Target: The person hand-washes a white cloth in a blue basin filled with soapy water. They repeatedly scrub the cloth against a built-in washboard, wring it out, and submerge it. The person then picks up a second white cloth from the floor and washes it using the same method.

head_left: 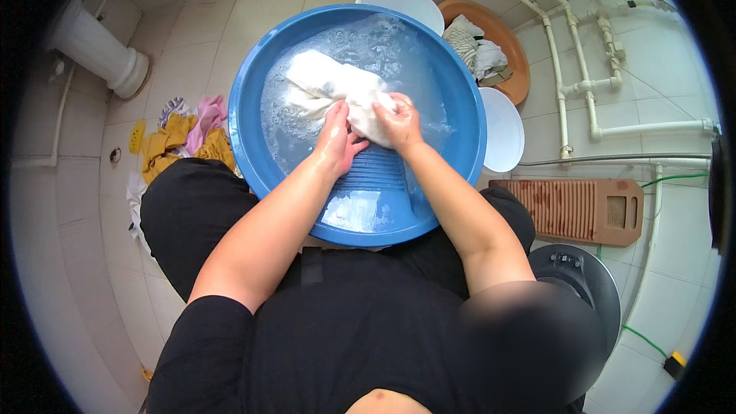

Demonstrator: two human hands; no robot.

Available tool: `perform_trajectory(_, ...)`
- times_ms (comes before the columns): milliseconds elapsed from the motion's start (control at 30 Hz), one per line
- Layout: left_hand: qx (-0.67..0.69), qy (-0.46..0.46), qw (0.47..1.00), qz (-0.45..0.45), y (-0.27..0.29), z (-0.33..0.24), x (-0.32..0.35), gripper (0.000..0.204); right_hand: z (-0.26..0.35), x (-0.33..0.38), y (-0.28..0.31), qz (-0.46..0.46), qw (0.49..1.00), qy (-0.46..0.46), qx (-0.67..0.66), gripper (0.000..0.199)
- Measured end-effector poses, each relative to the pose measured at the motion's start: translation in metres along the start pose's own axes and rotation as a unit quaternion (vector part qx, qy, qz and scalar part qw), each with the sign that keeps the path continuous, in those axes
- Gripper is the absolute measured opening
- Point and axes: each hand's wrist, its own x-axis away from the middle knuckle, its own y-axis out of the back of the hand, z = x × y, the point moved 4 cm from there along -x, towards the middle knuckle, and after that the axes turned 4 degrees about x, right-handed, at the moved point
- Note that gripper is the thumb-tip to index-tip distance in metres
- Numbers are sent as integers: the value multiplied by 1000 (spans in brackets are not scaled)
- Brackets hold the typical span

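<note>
A wet white cloth [330, 80] lies bunched up over the soapy water in a big blue tub [244, 119]. On its near side my left hand [336, 142] has the cloth between the thumb and the other fingers, some of which show spread below it. My right hand [400, 123] grips the cloth's right end, with the thumb pressed on it. Just below both hands is the ribbed washboard slope [372, 172] moulded into the tub. The cloth hides parts of several fingertips.
Mustard, pink and patterned clothes [184, 134] are heaped on the tiled floor at left. A brown basin [517, 69] with clothes and white basins [502, 130] stand beyond the tub. At right are a brown washboard [579, 211], white pipes [560, 69] and a green cord [644, 341].
</note>
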Motion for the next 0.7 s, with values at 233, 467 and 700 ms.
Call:
perform_trajectory(233, 262, -85, 883, 380, 35, 13, -34, 39, 160, 91, -38, 88, 952, 290, -37, 21)
perform_trajectory(467, 152, 83, 984, 33, 9, 12, -11, 40, 99, 34, -31, -66, 962, 212, 158, 22)
perform_trajectory(700, 195, -30, 961, 192, 23, 20, -21, 41, 131, 80, -39, 58, 970, 215, 94, 16)
